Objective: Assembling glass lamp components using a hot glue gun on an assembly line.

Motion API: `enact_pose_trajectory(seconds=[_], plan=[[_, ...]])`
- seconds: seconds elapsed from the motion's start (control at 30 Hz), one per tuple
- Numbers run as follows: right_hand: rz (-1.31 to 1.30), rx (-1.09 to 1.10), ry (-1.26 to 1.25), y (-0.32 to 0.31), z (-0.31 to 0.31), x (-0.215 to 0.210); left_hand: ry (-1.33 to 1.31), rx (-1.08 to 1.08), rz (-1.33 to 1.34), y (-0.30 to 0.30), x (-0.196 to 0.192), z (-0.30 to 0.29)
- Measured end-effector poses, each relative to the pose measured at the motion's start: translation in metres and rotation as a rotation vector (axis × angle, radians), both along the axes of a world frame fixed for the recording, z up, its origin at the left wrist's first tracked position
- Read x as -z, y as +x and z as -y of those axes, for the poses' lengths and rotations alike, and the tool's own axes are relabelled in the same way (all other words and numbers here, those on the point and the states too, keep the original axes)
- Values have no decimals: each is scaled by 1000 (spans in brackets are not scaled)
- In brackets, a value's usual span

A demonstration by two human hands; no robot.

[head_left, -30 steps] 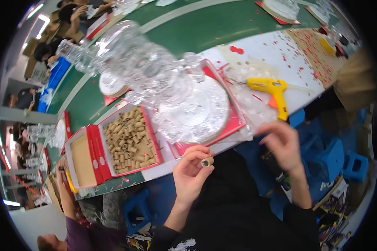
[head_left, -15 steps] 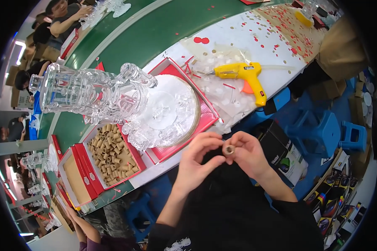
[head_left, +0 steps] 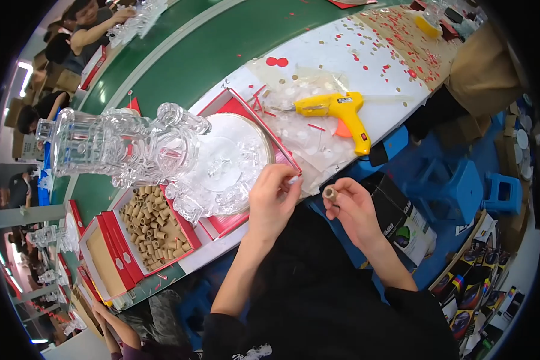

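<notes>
In my right hand (head_left: 354, 210) a short brown cardboard tube (head_left: 330, 193) is pinched between thumb and fingers, its open end showing. My left hand (head_left: 273, 198) is at the near corner of a red and white box (head_left: 291, 159), thumb and fingers closed together. A small whitish bit shows at those fingertips, too small to name. Inside that box lies a round white disc (head_left: 219, 147) with a clear rim. A tall clear glass-like piece with several arms (head_left: 126, 144) lies across the disc and over the box's left side.
A red box (head_left: 156, 228) full of short cardboard tubes stands at left, beside an open lid (head_left: 105, 258). A yellow glue gun (head_left: 342, 114) lies right of centre, near red and brown paper scraps. Blue stools (head_left: 447, 192) stand on the floor. Another person's arms (head_left: 114, 327) show lower left.
My hands have come apart. The left hand moved left and up to the box corner; the right hand keeps the cardboard tube. The whole view shifted slightly.
</notes>
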State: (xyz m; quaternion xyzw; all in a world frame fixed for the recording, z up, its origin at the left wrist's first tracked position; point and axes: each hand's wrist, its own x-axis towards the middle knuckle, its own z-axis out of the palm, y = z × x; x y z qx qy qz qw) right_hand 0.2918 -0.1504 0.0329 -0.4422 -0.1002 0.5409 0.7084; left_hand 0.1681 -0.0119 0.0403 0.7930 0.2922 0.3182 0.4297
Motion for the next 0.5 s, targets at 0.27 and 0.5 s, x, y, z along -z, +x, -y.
enact_pose_trajectory(seconds=[0.27, 0.5], plan=[[274, -7, 19, 12, -25, 6, 67, -26, 41, -6, 4, 7], [334, -11, 15, 11, -30, 4, -184, -35, 151, -9, 0, 10]])
